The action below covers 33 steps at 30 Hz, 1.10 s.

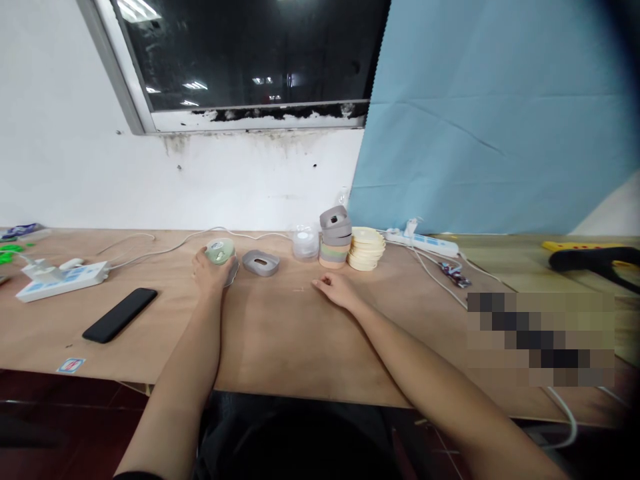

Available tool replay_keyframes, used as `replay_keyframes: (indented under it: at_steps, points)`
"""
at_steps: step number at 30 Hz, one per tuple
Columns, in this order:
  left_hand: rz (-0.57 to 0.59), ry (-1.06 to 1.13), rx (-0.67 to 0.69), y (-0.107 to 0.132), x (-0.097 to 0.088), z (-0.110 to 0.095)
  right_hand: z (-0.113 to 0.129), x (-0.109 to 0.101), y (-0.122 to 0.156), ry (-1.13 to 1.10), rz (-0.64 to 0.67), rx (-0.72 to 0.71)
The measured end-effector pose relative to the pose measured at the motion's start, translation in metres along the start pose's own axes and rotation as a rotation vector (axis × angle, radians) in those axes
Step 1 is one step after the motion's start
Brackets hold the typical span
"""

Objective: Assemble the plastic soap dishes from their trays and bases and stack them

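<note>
While I watch from the remote station, the left hand [213, 275] is clenched on a pale green round plastic cup [221, 251] at the back of the plywood counter [300, 340], just left of a grey oval ring [261, 263]. The right hand [337, 291] lies released and empty on the counter (fingers relaxed), nearest a stacked column of grey, green and peach rings [335, 250].

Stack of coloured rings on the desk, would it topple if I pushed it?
Probably, yes. The stack of coloured rings stands tall for its narrow base, so a sideways push could tip it. The grey top piece sits visibly tilted and may slide off first. The pieces look like separate, loosely stacked, fairly light moulded parts, though their material is hard to confirm.
</note>
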<state>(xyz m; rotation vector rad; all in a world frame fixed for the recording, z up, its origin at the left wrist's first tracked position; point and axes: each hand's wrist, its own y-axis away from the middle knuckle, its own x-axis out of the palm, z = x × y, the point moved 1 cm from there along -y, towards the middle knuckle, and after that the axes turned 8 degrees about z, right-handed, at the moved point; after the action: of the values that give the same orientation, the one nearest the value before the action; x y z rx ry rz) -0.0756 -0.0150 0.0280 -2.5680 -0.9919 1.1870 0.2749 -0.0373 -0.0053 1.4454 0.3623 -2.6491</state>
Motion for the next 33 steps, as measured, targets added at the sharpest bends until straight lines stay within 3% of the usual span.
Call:
replay_keyframes:
  at_steps: [5,8,11,13,15,18,24,26,30,33]
  points:
    - [0.000,0.020,0.009,0.002,0.001,-0.001,0.001,0.001,0.000,-0.010,-0.008,-0.003]
    - [-0.123,-0.019,0.054,0.003,0.001,-0.003,0.001,-0.001,-0.001,-0.033,-0.044,0.001]
    - [-0.258,-0.016,0.188,0.008,0.001,-0.012,-0.001,-0.005,-0.003,-0.074,-0.146,0.006]
    - [-0.268,0.015,0.324,0.015,0.005,-0.022,-0.004,-0.008,-0.004,-0.097,-0.222,-0.019]
    - [-0.168,0.035,0.494,0.026,0.013,-0.034,-0.006,-0.011,-0.004,-0.114,-0.285,-0.034]
    - [0.100,-0.004,0.674,0.045,0.031,-0.049,-0.009,-0.018,-0.002,-0.137,-0.408,-0.009]
    - [0.465,-0.257,0.721,0.065,0.052,-0.055,-0.023,-0.035,0.000,-0.159,-0.602,0.030]
    - [0.543,-0.295,0.697,0.064,0.055,-0.051,-0.032,-0.041,-0.002,-0.130,-0.691,0.045]
    - [0.599,-0.274,0.617,0.058,0.059,-0.043,-0.053,-0.052,-0.005,0.008,-1.004,0.043]
    - [0.603,-0.241,0.677,0.056,0.062,-0.041,-0.068,-0.057,-0.008,0.095,-1.070,0.085]
